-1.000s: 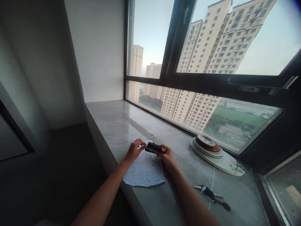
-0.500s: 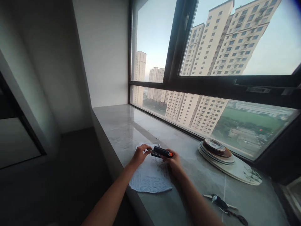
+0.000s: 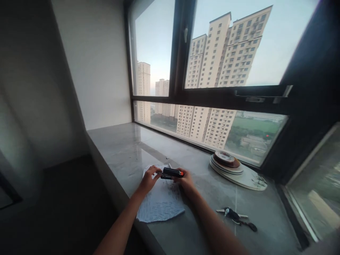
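My right hand [image 3: 185, 179] is wrapped round the right end of a black tool with an orange tip, which looks like a stapler [image 3: 171, 172]. Its thick upper part and thinner lower part lie apart, with a gap between them. At its left end, my left hand [image 3: 150, 179] is closed in a pinch; what sits between the fingertips is too small to make out. Below both hands a sheet of paper [image 3: 159, 209], covered in rows of blue writing, lies on the stone sill. A thin white stick-like thing [image 3: 170, 165] shows just behind the stapler.
To the right on the windowsill [image 3: 199, 223] lies a bunch of keys [image 3: 233, 214]. Stacked plates or mats [image 3: 240, 173] with a round dial-like piece [image 3: 224, 157] on top sit by the window. The sill's front edge drops off at left.
The view has turned to the right, so everything appears further left. Both hands keep their hold at the two ends of the stapler.
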`<state>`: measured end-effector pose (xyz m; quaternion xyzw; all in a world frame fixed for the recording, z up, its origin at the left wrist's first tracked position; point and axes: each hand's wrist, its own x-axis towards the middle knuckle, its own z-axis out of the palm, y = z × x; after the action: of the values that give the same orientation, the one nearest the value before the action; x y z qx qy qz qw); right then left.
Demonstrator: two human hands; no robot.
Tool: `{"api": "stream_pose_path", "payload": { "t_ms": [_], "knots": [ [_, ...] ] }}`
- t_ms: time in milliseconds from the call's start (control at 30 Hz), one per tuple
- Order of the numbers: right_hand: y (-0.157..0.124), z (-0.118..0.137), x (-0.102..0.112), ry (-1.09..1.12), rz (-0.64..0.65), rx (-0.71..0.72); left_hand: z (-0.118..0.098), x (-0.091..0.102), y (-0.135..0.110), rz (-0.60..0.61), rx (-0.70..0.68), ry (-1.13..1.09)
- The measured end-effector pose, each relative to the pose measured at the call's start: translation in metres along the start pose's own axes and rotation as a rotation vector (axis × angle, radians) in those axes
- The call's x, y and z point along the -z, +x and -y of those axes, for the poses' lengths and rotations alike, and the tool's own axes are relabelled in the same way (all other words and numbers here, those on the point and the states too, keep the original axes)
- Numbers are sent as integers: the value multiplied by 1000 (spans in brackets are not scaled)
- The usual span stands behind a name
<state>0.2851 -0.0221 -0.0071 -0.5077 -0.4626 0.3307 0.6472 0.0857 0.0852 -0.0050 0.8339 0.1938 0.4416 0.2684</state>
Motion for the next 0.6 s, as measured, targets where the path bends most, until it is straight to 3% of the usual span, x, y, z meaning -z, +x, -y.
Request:
{"api": "stream_pose_path", "payload": {
  "t_ms": [600],
  "knots": [
    [9, -11, -1, 72, -6, 12, 5, 1, 4, 23, 2, 38]
  ]
}}
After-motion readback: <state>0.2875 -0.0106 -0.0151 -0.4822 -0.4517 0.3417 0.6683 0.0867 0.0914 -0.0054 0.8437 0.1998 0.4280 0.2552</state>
